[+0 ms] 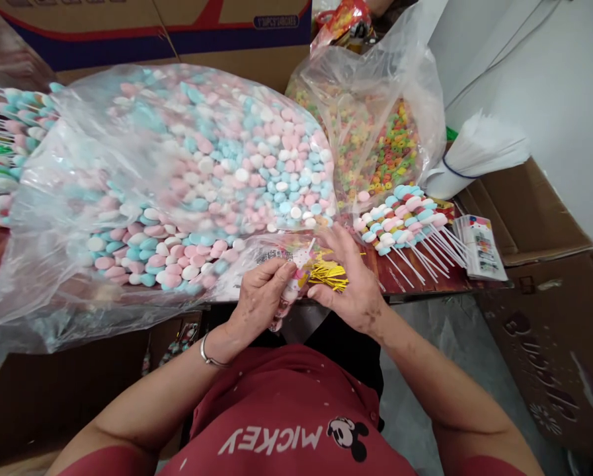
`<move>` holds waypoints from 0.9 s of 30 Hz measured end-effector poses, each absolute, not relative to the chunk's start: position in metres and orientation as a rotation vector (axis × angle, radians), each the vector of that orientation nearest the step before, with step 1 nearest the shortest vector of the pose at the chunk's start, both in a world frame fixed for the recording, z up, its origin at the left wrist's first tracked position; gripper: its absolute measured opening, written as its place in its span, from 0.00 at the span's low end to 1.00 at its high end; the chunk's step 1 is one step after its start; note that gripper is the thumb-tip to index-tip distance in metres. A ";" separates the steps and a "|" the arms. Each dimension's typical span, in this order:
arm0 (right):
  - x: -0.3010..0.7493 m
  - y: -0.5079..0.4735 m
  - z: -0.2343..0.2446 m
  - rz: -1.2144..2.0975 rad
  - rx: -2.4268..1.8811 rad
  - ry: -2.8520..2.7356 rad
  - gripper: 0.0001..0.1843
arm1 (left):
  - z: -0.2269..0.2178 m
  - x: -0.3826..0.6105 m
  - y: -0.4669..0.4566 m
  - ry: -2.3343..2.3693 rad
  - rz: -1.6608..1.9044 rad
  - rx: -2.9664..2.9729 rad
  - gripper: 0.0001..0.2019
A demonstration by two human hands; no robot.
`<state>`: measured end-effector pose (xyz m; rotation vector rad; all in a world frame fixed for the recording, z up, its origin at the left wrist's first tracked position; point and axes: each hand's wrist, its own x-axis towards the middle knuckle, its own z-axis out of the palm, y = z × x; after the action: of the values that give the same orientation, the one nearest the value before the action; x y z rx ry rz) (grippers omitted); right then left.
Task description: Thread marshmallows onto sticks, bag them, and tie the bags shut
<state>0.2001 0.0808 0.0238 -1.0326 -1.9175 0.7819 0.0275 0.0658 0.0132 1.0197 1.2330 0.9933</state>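
Observation:
My left hand (pixel 260 294) is closed, thumb against fingers, on a small printed plastic bag (pixel 301 272). Pinkish candy shows at the bag's lower end, and a white stick end points up out of its top. Close by on the right, my right hand (pixel 352 284) has its fingers stretched out and thumb apart, with nothing visibly gripped. Between the hands, on the table edge, lies a bunch of yellow twist ties (pixel 328 274). Behind my left hand are more clear printed bags (pixel 271 254), partly covered by it.
A large clear sack of pastel marshmallows (pixel 281 168) spreads across the table (pixel 474 268). Behind right stands a bag of coloured ring candies (pixel 375 142). Marshmallow skewers (pixel 405 215), a packet stack (pixel 482 248), a mug of white sticks (pixel 449 175) and a cardboard box (pixel 539 350) are at right.

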 end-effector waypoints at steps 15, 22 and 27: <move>0.182 0.067 -0.005 1.308 -1.002 -1.449 0.06 | 0.002 0.020 0.064 0.926 0.941 0.718 0.14; 0.186 0.064 -0.011 1.369 -0.938 -1.494 0.07 | -0.001 0.016 0.062 0.716 0.796 0.590 0.16; 0.188 0.063 -0.011 1.302 -0.952 -1.538 0.08 | -0.005 0.015 0.060 0.689 0.728 0.632 0.14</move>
<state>0.1877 0.0626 -0.0113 -0.9520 -1.5376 1.3023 0.0146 0.0600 -0.0054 0.6324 0.6890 0.7277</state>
